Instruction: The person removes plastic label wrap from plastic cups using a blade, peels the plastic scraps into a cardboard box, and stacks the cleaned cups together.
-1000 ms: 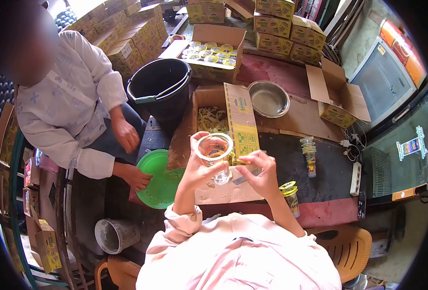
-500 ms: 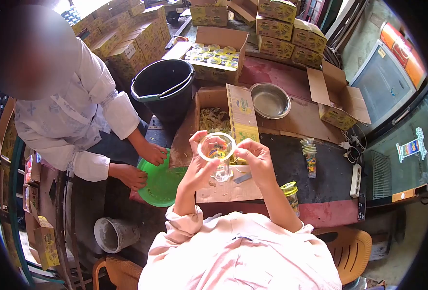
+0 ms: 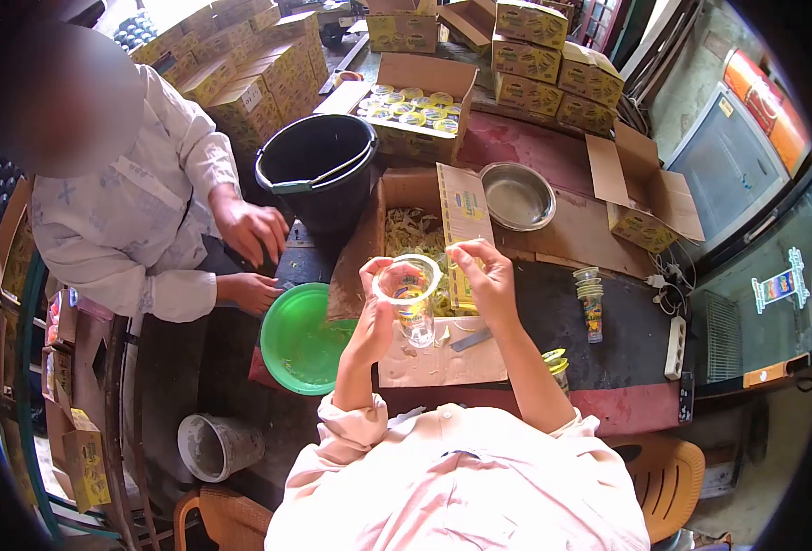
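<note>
My left hand [image 3: 375, 308] is wrapped round a clear plastic cup [image 3: 415, 317] with printed yellow and dark marks, its open rim tilted toward me. Just right of that rim is my right hand [image 3: 482, 275], fingers curled in a pinch; whatever they hold, if anything, is too small to make out. Below the cup lies a cardboard flap [image 3: 442, 363] with a flat grey blade-like strip [image 3: 472, 341] on it. Behind my hands an open carton [image 3: 408, 188] contains pale yellowish shreds.
To the left, a co-worker's hand [image 3: 252, 225] is above a green basin [image 3: 286, 354]. A black bucket [image 3: 319, 151], a metal bowl [image 3: 519, 197] and a carton of lidded cups [image 3: 415, 142] stand farther back. Stacked cups [image 3: 589, 308] lie at right near a power strip [image 3: 675, 349].
My right fingers have lifted slightly off the cup's rim. The co-worker's hands have left the green basin's edge, one rising toward the bucket. The view has shifted slightly.
</note>
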`<state>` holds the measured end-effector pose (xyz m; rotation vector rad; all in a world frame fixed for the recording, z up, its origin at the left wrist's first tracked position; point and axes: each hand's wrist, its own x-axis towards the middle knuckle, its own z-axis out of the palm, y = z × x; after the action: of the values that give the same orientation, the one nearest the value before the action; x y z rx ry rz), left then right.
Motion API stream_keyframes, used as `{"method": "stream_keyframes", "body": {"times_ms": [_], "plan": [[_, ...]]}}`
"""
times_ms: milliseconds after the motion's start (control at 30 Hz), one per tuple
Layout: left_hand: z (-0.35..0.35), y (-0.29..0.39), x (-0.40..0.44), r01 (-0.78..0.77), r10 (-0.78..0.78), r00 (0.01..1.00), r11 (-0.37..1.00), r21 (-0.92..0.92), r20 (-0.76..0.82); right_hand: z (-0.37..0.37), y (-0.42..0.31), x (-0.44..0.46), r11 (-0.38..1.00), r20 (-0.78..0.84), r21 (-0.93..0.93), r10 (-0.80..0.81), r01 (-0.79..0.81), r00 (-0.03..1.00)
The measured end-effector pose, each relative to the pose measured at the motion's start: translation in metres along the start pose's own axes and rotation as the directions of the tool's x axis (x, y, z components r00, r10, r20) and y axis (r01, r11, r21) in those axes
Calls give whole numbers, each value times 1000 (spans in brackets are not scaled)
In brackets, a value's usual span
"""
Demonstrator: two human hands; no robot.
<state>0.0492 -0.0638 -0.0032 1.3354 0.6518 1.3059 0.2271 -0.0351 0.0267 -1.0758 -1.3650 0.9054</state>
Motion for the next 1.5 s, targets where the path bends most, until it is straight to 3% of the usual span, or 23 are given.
{"method": "stream_keyframes", "body": {"times_ms": [33, 67, 133, 267, 300, 400, 533, 867, 1000, 1167, 1500], "plan": [[1, 1, 1, -9, 9, 1000, 1000, -23, -15, -1, 3, 3, 989, 61, -149, -5, 15, 998], [1, 2, 1, -19, 18, 999, 999, -45, -31, -1, 8, 3, 910, 72, -388, -126, 145, 989], [-5, -1, 0, -68, 69, 997, 997, 34, -35, 2, 18, 2, 548, 180, -761, -338, 349, 924], [4, 29, -1, -33, 38, 999, 882, 471, -1, -3, 2, 5, 874, 114, -448, -152, 187, 982], [6, 30, 0, -14, 37, 999, 878, 478, -37, -2, -16, 2, 909, 107, -360, -184, 211, 977], [13, 29, 1, 17, 54, 991, 861, 508, -124, -1, -48, -9, 789, 318, -347, -409, 506, 855], [14, 27, 2, -32, 118, 987, 814, 579, -111, 6, -60, -16, 705, 408, -412, -424, 577, 809], [22, 37, 4, -30, 181, 971, 737, 676, -154, 1, -53, -11, 817, 486, -194, -400, 543, 777], [26, 29, 9, -55, 233, 946, 803, 594, -227, 5, -56, -15, 782, 433, -260, -430, 567, 792], [31, 28, 14, -103, 352, 905, 725, 682, -238, 11, -50, -20, 736, 302, -377, -476, 562, 826], [18, 34, 11, -115, 278, 953, 707, 698, -125, 15, -51, -21, 876, 229, -225, -379, 428, 896]]}}
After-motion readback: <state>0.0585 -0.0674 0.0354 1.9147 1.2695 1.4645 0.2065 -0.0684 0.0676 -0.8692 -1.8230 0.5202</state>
